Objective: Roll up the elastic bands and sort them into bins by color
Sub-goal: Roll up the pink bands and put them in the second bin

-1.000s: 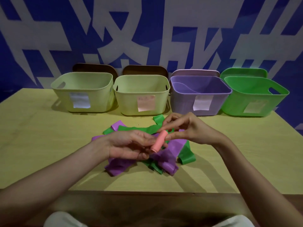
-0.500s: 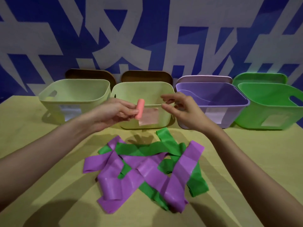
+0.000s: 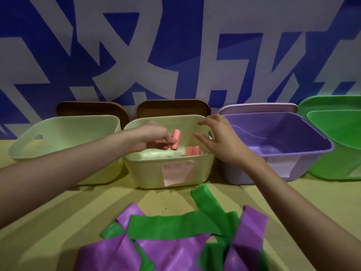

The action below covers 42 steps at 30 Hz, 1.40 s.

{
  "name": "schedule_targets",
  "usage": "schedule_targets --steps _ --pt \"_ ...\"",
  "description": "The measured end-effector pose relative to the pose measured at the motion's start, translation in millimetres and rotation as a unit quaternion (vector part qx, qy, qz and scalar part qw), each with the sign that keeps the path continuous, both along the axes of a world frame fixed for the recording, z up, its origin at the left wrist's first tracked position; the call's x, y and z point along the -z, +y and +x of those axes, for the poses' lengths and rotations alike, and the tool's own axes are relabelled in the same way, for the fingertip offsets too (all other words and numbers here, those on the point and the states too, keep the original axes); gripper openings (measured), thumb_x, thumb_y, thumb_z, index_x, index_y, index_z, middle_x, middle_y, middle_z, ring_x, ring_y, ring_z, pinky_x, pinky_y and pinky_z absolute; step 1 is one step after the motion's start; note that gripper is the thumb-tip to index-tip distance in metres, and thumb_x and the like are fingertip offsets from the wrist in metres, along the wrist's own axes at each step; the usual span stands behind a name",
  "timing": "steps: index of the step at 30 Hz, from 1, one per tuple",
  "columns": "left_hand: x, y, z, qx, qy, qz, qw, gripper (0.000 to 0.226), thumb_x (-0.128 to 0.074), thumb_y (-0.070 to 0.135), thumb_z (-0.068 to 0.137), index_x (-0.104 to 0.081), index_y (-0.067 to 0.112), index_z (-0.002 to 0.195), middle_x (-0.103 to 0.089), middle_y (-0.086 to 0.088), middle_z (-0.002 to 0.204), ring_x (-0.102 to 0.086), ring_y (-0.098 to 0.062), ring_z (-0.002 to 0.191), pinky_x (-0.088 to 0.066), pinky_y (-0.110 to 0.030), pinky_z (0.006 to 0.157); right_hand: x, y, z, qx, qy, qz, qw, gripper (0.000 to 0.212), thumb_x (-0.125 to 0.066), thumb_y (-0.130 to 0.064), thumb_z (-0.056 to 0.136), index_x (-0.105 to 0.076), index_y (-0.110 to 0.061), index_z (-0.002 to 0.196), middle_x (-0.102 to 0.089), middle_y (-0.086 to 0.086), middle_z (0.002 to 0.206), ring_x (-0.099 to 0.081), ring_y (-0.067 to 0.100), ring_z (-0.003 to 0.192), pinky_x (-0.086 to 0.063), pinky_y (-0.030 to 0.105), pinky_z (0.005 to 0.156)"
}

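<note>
Nearest, flat purple stretchy bands [image 3: 172, 253] and green ones [image 3: 175, 224] lie tangled on the yellow-green tabletop [image 3: 48, 222]. Beyond, the left hand [image 3: 154, 137] pinches a rolled pink elastic band [image 3: 175, 142] over the pale-yellow plastic bin [image 3: 148, 176] holding more pink rolls [image 3: 193, 151]; its pink label [image 3: 175, 173] is unreadable. The right hand [image 3: 218, 139] hovers beside, fingers spread

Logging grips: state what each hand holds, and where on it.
The left hand pinches the rolled pink elastic band near its lower end, over the pale yellow-green plastic bin. The right hand holds nothing.
</note>
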<state>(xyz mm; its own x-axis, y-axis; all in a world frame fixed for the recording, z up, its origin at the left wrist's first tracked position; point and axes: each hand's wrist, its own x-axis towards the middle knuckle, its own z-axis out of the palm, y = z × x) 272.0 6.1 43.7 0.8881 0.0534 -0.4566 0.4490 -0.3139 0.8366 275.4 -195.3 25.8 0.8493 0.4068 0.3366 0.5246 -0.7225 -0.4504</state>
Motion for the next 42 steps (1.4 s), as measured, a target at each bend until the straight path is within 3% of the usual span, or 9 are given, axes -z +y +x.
schedule_targets --steps 4,7,14,20,25,32,38,42 --pt "21.2 -9.6 35.9 0.002 0.044 0.042 0.998 0.019 -0.064 -0.005 0.084 -0.062 -0.009 0.102 -0.063 -0.012 0.069 -0.057 -0.013 0.050 -0.049 -0.019 0.050 4.8 -1.9 10.5 0.010 0.027 -0.018 0.999 0.048 -0.054 -0.040 0.096 -0.053 -0.010 0.133 -0.049 0.011 0.132 -0.042 0.025 0.124 -0.038 0.035 0.102" --pt "30.7 -19.9 49.8 0.015 0.049 0.079 0.996 0.004 -0.059 -0.008 0.086 -0.060 -0.004 0.085 -0.062 -0.011 0.066 -0.057 -0.012 0.046 -0.049 -0.018 0.043 5.4 -4.0 17.1 0.011 0.020 -0.011 1.000 0.046 -0.054 -0.040 0.095 -0.056 -0.010 0.131 -0.051 0.010 0.129 -0.043 0.024 0.123 -0.038 0.033 0.101" --pt "62.6 -34.0 61.8 0.009 0.033 0.126 0.991 0.023 -0.052 -0.013 0.087 -0.041 0.005 0.078 -0.053 -0.010 0.073 -0.053 -0.015 0.056 -0.047 -0.020 0.043 11.8 -6.4 20.4 0.009 0.014 -0.017 1.000 0.045 -0.052 -0.044 0.095 -0.058 -0.013 0.129 -0.051 0.006 0.130 -0.041 0.020 0.123 -0.035 0.031 0.100" --pt "77.8 -33.8 70.7 0.003 0.026 0.150 0.988 0.020 -0.055 -0.011 0.085 -0.044 0.005 0.079 -0.052 -0.010 0.074 -0.051 -0.016 0.055 -0.042 -0.017 0.034 14.7 -9.2 23.7 0.003 0.012 -0.005 1.000 0.043 -0.053 -0.044 0.095 -0.061 -0.014 0.125 -0.052 0.006 0.128 -0.042 0.020 0.122 -0.035 0.030 0.099" --pt "78.9 -38.1 74.5 0.012 0.031 0.172 0.984 0.018 -0.058 -0.005 0.085 -0.045 0.006 0.080 -0.052 -0.008 0.069 -0.050 -0.014 0.053 -0.043 -0.021 0.043 15.8 -8.9 25.7 0.002 0.018 0.009 1.000 0.042 -0.053 -0.044 0.095 -0.062 -0.015 0.123 -0.052 0.006 0.128 -0.042 0.019 0.122 -0.035 0.030 0.099" --pt "77.3 -40.1 77.2 0.015 0.047 0.205 0.977 0.020 -0.056 -0.008 0.083 -0.047 0.006 0.071 -0.048 -0.007 0.060 -0.045 -0.012 0.047 -0.041 -0.020 0.039 17.0 -9.2 28.1 0.002 0.016 0.009 1.000 0.042 -0.053 -0.044 0.095 -0.063 -0.013 0.122 -0.053 0.007 0.127 -0.043 0.021 0.121 -0.038 0.035 0.100" --pt "76.9 -41.6 75.6 0.017 0.065 0.214 0.975 0.019 -0.053 -0.010 0.084 -0.049 0.005 0.073 -0.049 -0.007 0.065 -0.048 -0.013 0.056 -0.042 -0.021 0.055 16.2 -8.5 28.7 0.006 0.018 -0.002 1.000 0.041 -0.054 -0.043 0.095 -0.064 -0.012 0.120 -0.054 0.009 0.125 -0.044 0.023 0.119 -0.039 0.035 0.098" --pt "72.9 -41.2 71.3 0.039 0.080 0.216 0.972 0.025 -0.049 -0.008 0.087 -0.047 0.008 0.068 -0.046 -0.004 0.062 -0.043 -0.011 0.052 -0.037 -0.020 0.052 13.0 -7.7 26.6 0.004 0.031 -0.014 0.999 0.042 -0.053 -0.042 0.096 -0.063 -0.011 0.122 -0.053 0.010 0.126 -0.045 0.024 0.121 -0.040 0.037 0.099"
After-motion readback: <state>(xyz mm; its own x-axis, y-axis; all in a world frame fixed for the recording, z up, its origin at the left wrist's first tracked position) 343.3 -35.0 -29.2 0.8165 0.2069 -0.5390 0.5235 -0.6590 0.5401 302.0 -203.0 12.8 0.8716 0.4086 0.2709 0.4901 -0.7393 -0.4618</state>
